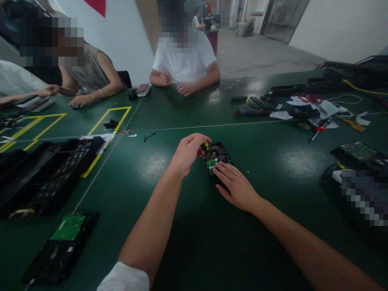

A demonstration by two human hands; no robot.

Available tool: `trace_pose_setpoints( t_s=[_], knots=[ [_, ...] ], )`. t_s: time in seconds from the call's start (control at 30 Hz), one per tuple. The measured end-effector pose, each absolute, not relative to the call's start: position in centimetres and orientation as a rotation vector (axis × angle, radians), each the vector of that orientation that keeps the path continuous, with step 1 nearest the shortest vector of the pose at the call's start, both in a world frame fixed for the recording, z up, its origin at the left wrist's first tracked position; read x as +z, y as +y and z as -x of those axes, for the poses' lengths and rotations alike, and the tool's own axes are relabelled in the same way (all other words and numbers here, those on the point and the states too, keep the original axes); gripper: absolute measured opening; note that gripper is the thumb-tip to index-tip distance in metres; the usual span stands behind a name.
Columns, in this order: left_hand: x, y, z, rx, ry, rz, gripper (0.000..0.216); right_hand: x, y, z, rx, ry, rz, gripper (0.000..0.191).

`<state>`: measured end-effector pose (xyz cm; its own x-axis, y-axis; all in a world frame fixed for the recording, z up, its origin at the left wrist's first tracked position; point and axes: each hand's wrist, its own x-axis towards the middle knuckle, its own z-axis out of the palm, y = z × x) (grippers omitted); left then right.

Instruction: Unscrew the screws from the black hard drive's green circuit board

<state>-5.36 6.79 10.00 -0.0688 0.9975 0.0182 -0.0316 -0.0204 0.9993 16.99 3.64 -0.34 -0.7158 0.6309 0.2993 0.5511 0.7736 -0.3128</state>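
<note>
A black hard drive (217, 154) with a green circuit board on top lies on the green table (188, 226) in front of me. My left hand (187, 152) is closed around a small yellow-handled screwdriver (206, 145) held upright over the drive's far left corner. My right hand (235, 185) lies flat with fingers stretched out on the drive's near end, pressing it down.
Two people sit across the table, hands resting on it. Black keyboards (54, 169) and another drive with a green board (65, 242) lie at left. Tools, cables and paper (306, 109) clutter the far right; more boards (359, 153) at right. Yellow tape marks (112, 117) at left.
</note>
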Motion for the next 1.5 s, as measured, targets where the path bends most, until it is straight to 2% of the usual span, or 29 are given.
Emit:
trace_pose_setpoints(
  t_s=[0.23, 0.63, 1.23, 1.5],
  knots=[
    [10.3, 6.7, 5.2, 1.259, 1.224, -1.148, 0.021, -0.5, 3.7, -17.0, 0.278, -2.552, 0.875, 0.060],
    [10.3, 6.4, 4.8, 1.113, 0.994, -0.985, 0.023, -0.6, 3.6, -16.9, 0.266, -2.559, 0.884, 0.056],
    [10.3, 6.9, 5.4, 1.195, 1.037, -1.016, 0.029, -0.4, 3.7, -17.0, 0.281, -2.549, 0.869, 0.057],
    [10.1, 6.7, 5.5, 1.199, 1.101, -1.100, 0.025, -0.5, 3.7, -17.0, 0.267, -2.543, 0.876, 0.060]
  ],
)
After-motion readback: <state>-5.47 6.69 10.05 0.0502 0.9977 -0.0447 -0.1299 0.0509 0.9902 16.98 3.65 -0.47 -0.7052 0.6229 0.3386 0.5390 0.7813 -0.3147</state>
